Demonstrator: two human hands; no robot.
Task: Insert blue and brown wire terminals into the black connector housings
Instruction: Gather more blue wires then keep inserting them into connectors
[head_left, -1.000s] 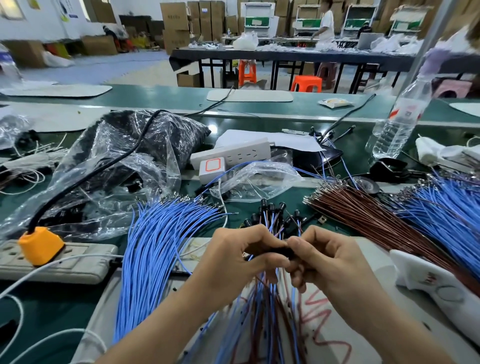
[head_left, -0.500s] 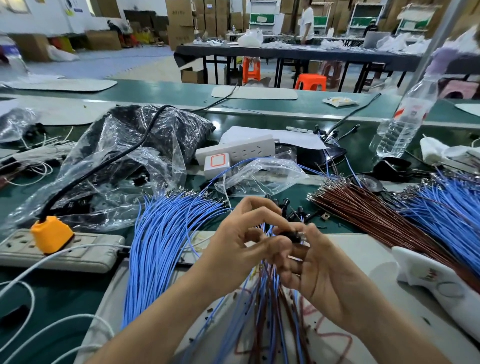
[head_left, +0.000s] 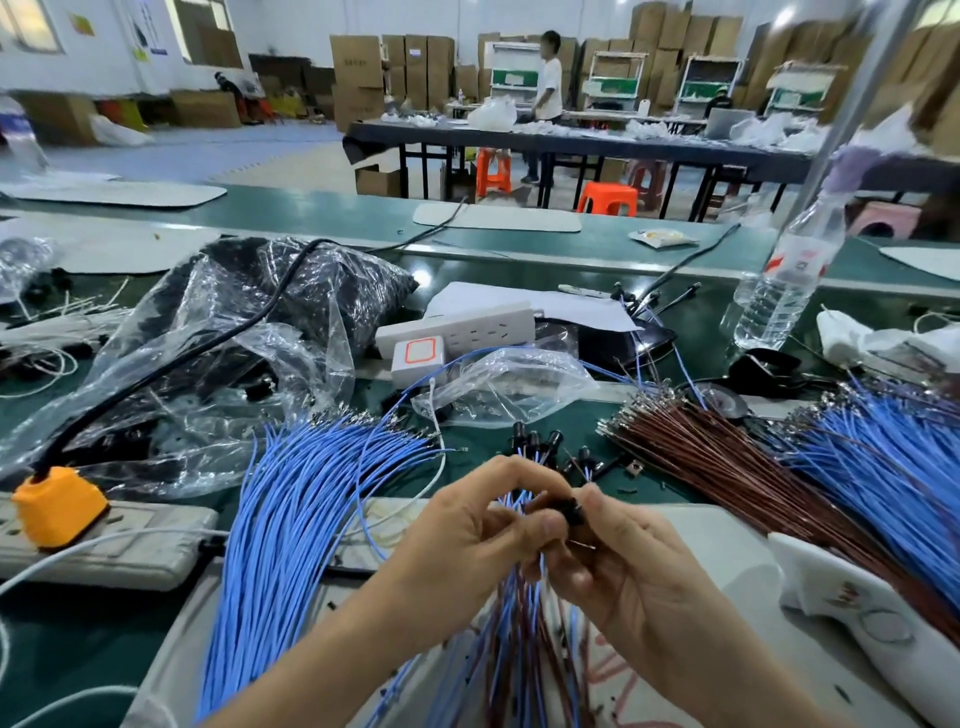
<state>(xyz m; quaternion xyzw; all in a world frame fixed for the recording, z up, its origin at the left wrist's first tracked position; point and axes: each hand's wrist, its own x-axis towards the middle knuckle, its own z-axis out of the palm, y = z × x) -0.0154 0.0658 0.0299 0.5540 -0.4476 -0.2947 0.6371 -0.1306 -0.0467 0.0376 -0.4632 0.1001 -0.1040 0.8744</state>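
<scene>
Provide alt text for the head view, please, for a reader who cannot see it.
The left hand and right hand together pinch a small black connector housing, with blue and brown leads trailing below. A bundle of blue wires lies to the left and brown wires to the right on a green workbench.

orange plug (head_left: 57, 504), white power strip (head_left: 457, 327), water bottle (head_left: 779, 291)

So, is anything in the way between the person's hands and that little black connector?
Nothing visible. The left hand and the right hand both pinch the black connector housing directly. A bundle of blue and brown wires hangs below them.
</scene>
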